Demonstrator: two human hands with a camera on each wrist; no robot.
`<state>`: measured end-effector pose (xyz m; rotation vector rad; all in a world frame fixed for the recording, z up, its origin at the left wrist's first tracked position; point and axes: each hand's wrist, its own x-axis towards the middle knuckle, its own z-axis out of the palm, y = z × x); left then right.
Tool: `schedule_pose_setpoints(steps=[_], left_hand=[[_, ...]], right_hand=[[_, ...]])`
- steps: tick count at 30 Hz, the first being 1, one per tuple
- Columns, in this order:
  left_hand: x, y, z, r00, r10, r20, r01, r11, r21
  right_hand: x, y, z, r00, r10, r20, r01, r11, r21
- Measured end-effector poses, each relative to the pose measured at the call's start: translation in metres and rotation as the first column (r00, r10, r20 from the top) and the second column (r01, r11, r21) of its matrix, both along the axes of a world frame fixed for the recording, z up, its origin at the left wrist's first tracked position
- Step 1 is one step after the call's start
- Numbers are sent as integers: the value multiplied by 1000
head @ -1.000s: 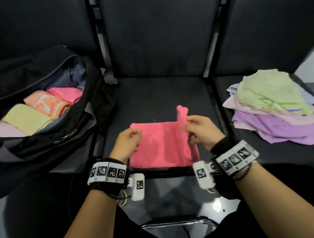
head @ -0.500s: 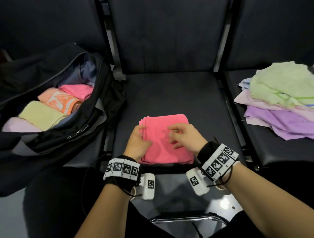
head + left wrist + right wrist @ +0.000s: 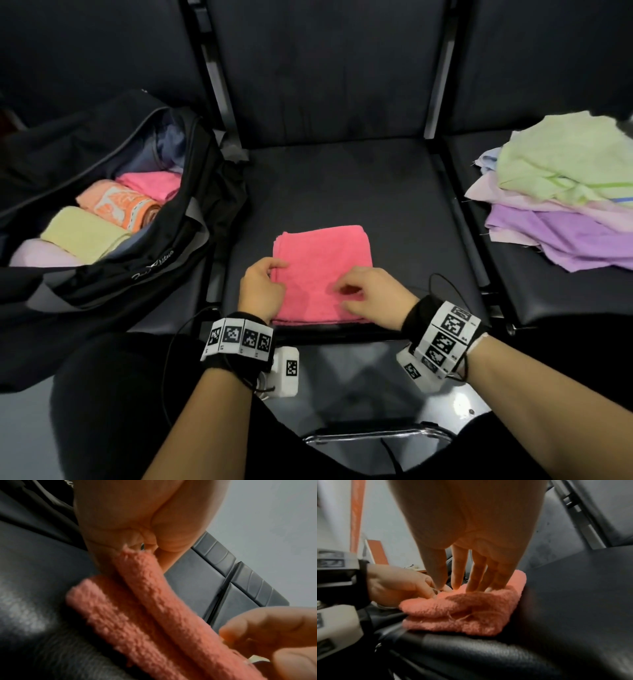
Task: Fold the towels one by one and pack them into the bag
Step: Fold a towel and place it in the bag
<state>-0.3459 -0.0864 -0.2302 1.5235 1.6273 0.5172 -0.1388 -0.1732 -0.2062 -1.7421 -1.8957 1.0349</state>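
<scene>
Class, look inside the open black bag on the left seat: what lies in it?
Inside the black bag lie a pink towel, an orange patterned roll, a yellow-green towel and a pale lilac one. Anything beneath them is covered.

I see the pink towel point(image 3: 322, 270) folded into a thick, layered square, lying flat at the near edge of the middle seat. Its stacked folds show along the left and near sides. To the left, the black bag point(image 3: 113, 240) lies unzipped and open, with rolled towels point(image 3: 102, 219) packed side by side inside: pale lilac, yellow-green, patterned orange and pink. On the right seat, well apart, a loose pile of unfolded towels point(image 3: 565, 195) lies rumpled, light green on top, pale pink and purple beneath.
</scene>
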Motion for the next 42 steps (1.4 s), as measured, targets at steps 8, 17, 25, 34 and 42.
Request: schedule_pose_setpoints(steps=[8, 17, 25, 34, 42], left_hand=[[10, -14, 17, 895, -202, -398, 294, 937, 187], [33, -33, 16, 688, -478, -546, 525, 847, -80], [32, -26, 11, 640, -449, -624, 575, 818, 2], [27, -22, 11, 690, -448, -568, 572, 819, 49], [26, -25, 8, 598, -438, -672, 601, 799, 14]], right_hand=[[-9, -12, -18, 866, 184, 465, -212, 977, 8], [1, 3, -12, 959, 87, 270, -93, 996, 10], [10, 7, -2, 994, -65, 88, 56, 994, 98], [-8, -8, -20, 805, 63, 591, -125, 990, 66], [16, 5, -16, 923, 15, 385, -37, 998, 50]])
